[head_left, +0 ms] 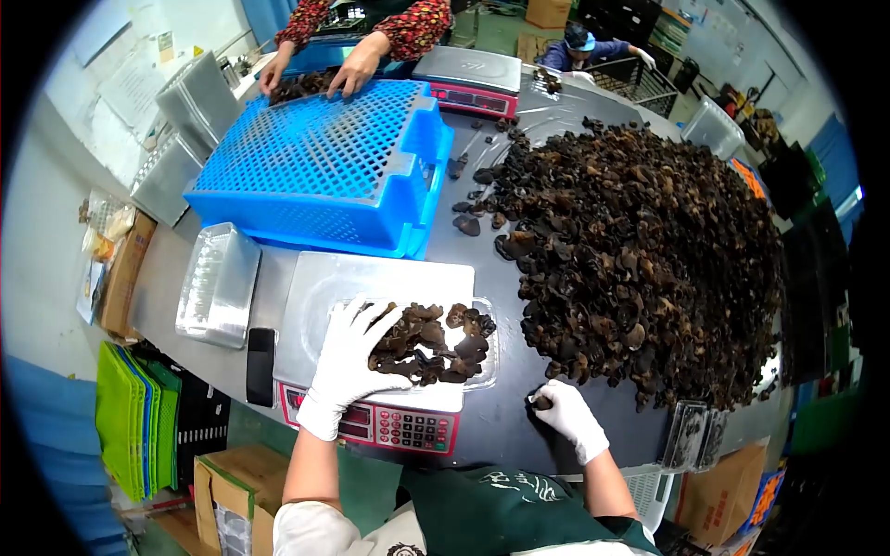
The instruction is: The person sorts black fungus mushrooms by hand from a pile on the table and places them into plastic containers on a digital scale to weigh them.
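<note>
Grey desk [501, 428], dark heap [640, 269], white-walled room [56, 320]
Left grip [348, 357] spread open at tray [488, 373]; right grip [567, 422] pinching a dark piece [541, 402].

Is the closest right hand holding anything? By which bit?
The right hand holds a wood ear mushroom piece; which part is gripped can't be told.

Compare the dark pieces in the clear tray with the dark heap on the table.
Amount: the tray portion is small, while the heap is far larger.
Support: the tray portion sits in a clear tray on the near scale; the heap lies directly on the table.
Density: the tray portion shows bright gaps, while the heap is piled thick.
Shared: both are dark brown to black, with irregular, curled pieces.
</note>
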### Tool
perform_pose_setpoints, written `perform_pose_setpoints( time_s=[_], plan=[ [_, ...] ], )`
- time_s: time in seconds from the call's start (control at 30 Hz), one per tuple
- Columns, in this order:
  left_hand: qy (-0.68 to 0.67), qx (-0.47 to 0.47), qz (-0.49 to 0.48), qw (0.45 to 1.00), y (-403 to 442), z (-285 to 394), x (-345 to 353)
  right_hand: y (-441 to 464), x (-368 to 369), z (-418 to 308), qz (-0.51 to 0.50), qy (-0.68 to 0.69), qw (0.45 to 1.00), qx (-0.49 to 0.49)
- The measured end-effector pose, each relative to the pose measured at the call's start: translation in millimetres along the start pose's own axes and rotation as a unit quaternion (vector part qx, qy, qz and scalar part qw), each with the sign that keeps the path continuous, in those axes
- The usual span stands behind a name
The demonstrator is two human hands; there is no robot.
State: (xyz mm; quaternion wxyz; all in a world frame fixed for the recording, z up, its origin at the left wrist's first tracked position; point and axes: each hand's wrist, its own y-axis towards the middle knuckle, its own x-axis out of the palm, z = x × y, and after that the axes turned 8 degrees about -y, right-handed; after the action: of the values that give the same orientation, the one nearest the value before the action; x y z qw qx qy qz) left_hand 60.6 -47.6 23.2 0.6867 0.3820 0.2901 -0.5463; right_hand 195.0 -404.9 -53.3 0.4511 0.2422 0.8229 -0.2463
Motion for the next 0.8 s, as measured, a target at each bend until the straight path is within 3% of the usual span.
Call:
perform_pose_setpoints(
  time_s=[0.07, 0.13, 0.27, 0.37, 0.4, 0.47, 0.57, 0.67, 0.7, 0.73, 0.8],
  plan=[
    [0.0, 0.003, 0.009, 1.0, 0.2, -0.9, 1.2, 7.4, -30.5, -27.7, 0.044, 0.133, 0.99, 0.007],
    [-0.007, -0.001, -0.002, 1.0, 1.6, 1.6, -0.5, 22.4, -54.8, -55.9, 0.106, 0.177, 0.977, -0.057],
    [0.016, 0.003, -0.011, 1.0, 1.5, 4.8, -3.4, 65.6, -79.2, -113.3, 0.159, 0.132, 0.958, -0.201],
    [-0.002, 0.002, -0.001, 1.0, 2.1, 6.2, -6.2, 102.8, -64.8, -134.6, 0.089, 0.072, 0.966, -0.232],
    [-0.013, -0.002, -0.001, 1.0, 1.5, 5.6, -7.2, 110.0, -63.9, -141.5, 0.019, 0.056, 0.979, -0.197],
    [-0.025, -0.005, 0.013, 1.0, -1.6, 2.7, -9.1, 114.2, -56.9, -145.9, 0.078, 0.004, 0.974, -0.214],
    [-0.021, -0.018, 0.042, 0.999, -9.8, 2.0, -19.7, 99.2, -87.5, -149.6, 0.039, 0.011, 0.986, -0.163],
    [-0.145, -0.045, 0.128, 0.98, -26.8, -21.6, -21.1, 79.6, -106.6, -132.5, 0.068, 0.168, 0.979, -0.095],
    [-0.271, -0.097, 0.184, 0.94, -32.2, -19.0, -21.0, 71.9, -115.4, -132.9, 0.081, 0.203, 0.974, -0.057],
    [-0.227, -0.111, 0.217, 0.943, -35.9, -23.4, -24.0, 70.5, -103.7, -109.5, 0.125, 0.18, 0.973, -0.069],
    [-0.17, -0.131, 0.276, 0.937, -43.1, -34.4, -29.9, 61.4, -96.5, -83.9, 0.118, 0.186, 0.975, -0.015]
  ],
)
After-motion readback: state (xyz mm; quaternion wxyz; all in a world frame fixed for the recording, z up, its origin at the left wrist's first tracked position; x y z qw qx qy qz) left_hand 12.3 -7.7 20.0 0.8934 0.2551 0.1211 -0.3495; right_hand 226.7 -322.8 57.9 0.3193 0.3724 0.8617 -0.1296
